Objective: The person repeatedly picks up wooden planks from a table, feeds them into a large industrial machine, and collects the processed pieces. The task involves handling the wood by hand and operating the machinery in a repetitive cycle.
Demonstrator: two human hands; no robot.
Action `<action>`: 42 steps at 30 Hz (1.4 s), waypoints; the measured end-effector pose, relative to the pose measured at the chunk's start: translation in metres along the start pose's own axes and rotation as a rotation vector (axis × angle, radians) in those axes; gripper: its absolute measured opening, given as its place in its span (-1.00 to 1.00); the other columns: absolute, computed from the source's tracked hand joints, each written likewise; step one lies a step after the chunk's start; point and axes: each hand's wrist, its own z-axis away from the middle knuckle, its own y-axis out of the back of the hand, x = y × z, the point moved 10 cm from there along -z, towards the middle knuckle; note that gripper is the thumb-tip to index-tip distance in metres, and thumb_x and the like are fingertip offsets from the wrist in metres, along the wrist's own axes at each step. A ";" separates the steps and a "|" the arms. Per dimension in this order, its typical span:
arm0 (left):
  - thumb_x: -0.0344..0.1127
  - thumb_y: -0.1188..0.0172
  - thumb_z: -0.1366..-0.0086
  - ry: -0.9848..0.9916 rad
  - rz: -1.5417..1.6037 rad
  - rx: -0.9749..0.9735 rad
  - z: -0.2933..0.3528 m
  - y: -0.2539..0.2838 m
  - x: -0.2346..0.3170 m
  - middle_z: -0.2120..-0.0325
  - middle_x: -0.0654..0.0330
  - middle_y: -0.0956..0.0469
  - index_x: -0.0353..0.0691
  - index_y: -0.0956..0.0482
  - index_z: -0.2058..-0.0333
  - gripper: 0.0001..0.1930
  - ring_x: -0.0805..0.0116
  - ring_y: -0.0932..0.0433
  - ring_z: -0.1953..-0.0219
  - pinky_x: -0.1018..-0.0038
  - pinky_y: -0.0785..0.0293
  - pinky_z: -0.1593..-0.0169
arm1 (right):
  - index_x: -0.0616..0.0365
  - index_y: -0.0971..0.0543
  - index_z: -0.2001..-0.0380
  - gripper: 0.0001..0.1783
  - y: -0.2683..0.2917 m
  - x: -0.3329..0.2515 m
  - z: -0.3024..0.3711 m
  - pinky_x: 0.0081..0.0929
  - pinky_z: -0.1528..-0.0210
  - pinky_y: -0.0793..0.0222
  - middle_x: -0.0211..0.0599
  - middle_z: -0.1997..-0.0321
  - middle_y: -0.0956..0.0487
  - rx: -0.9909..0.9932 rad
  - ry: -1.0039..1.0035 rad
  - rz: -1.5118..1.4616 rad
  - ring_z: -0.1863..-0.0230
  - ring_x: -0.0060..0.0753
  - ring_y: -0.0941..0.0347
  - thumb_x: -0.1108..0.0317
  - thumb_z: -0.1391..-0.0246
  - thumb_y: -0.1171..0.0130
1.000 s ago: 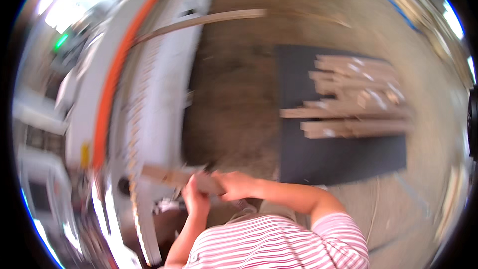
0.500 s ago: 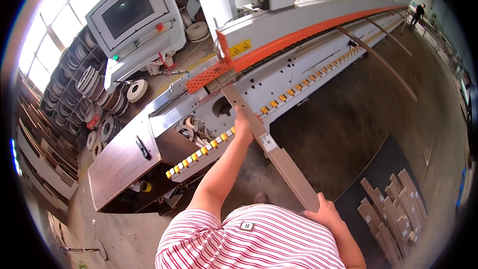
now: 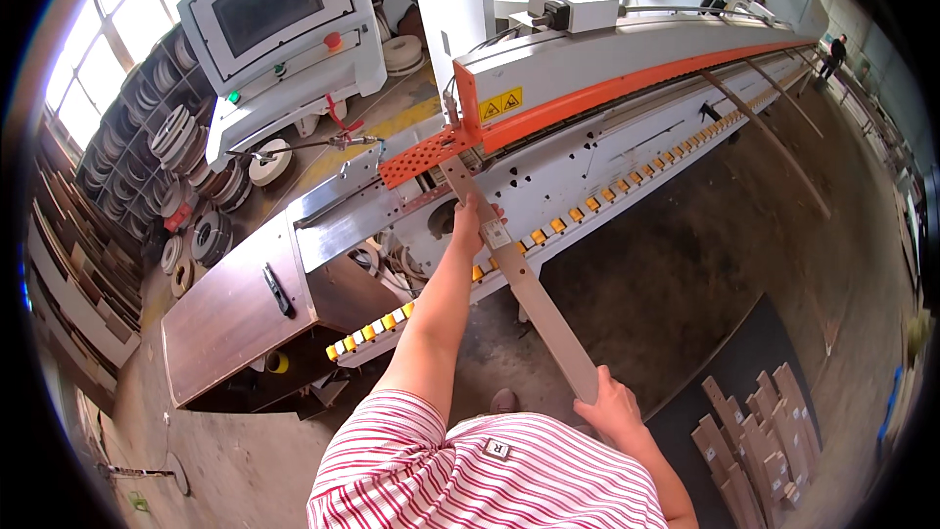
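A long, narrow brown wooden board (image 3: 550,321) with a white label is held in both my hands, slanting away from my body. Its far end lies on the machine's grey bed, right by the perforated orange guard (image 3: 419,161). My left hand (image 3: 470,225) is wrapped round the board close to that end, beside the label. Nearer to me, my right hand (image 3: 613,406) grips the close end, thumb on top. I cannot tell whether a second board lies under the first. A row of yellow rollers (image 3: 558,226) runs along the machine's near edge, passing beneath the board.
Several labelled boards (image 3: 774,431) lie on a dark sheet at the right. A brown cabinet (image 3: 235,318) with a utility knife (image 3: 278,290) on top stands left. Behind are a control panel (image 3: 269,5) and rolls of edging (image 3: 211,235). A person (image 3: 833,59) stands far right.
The board has moved forward along the machine's bed, toward the orange guard. Both hands have travelled forward with it, and the label is now beside my left hand. My view has shifted slightly.
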 end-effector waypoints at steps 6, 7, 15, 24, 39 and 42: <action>0.02 0.19 -0.51 -0.074 -0.095 0.123 -0.015 0.000 0.012 0.43 0.02 -0.48 -0.25 -0.22 0.09 -0.61 0.15 -0.55 0.50 0.15 -0.62 0.44 | 0.33 -0.28 0.02 -0.31 0.013 0.000 -0.026 -0.02 0.07 -0.48 0.26 0.19 -0.59 -0.076 0.010 -0.001 0.17 0.28 -0.56 0.12 0.13 -0.26; 0.04 0.19 -0.51 -0.076 -0.103 0.120 -0.017 -0.001 0.013 0.43 0.02 -0.48 -0.26 -0.22 0.09 -0.59 0.15 -0.55 0.51 0.15 -0.62 0.45 | 0.33 -0.27 0.01 -0.31 0.015 -0.001 -0.029 -0.02 0.07 -0.48 0.27 0.19 -0.59 -0.084 0.016 0.000 0.17 0.28 -0.55 0.12 0.12 -0.25; 0.12 0.25 -0.50 -0.004 -0.157 0.160 -0.018 -0.007 0.010 0.44 0.06 -0.48 -0.25 -0.23 0.06 -0.53 0.22 -0.52 0.51 0.18 -0.60 0.43 | 0.35 -0.25 0.04 -0.34 0.016 0.001 -0.042 -0.01 0.07 -0.47 0.30 0.21 -0.58 -0.199 -0.007 0.004 0.16 0.30 -0.55 0.15 0.10 -0.24; 0.14 0.24 -0.49 0.014 -0.146 0.186 -0.057 -0.044 -0.022 0.46 0.05 -0.47 -0.25 -0.24 0.11 -0.52 0.17 -0.52 0.55 0.15 -0.59 0.47 | 0.35 -0.26 0.03 -0.31 0.054 0.031 -0.074 0.01 0.04 -0.46 0.32 0.21 -0.59 -0.141 -0.007 0.058 0.14 0.33 -0.54 0.15 0.15 -0.28; -0.18 -0.24 -0.31 0.008 -0.057 -0.374 0.206 -0.157 -0.091 0.18 0.21 -0.39 -0.19 -0.13 -0.14 -0.43 0.38 -0.45 0.13 0.27 -0.44 0.00 | 0.35 -0.36 0.03 -0.29 0.105 0.045 -0.061 -0.17 0.12 -0.50 0.10 0.16 -0.62 -0.096 0.057 -0.141 0.21 0.11 -0.59 0.20 0.25 -0.36; -0.28 -0.32 -0.23 0.176 -0.001 -0.471 0.265 -0.167 -0.100 0.26 0.15 -0.39 -0.16 -0.06 -0.11 -0.36 0.30 -0.53 0.26 0.23 -0.54 0.11 | 0.21 -0.42 0.16 -0.48 0.037 0.005 -0.045 -0.49 0.43 -0.43 -0.40 0.46 -0.49 -0.721 0.005 -0.912 0.52 -0.50 -0.46 0.14 0.11 -0.35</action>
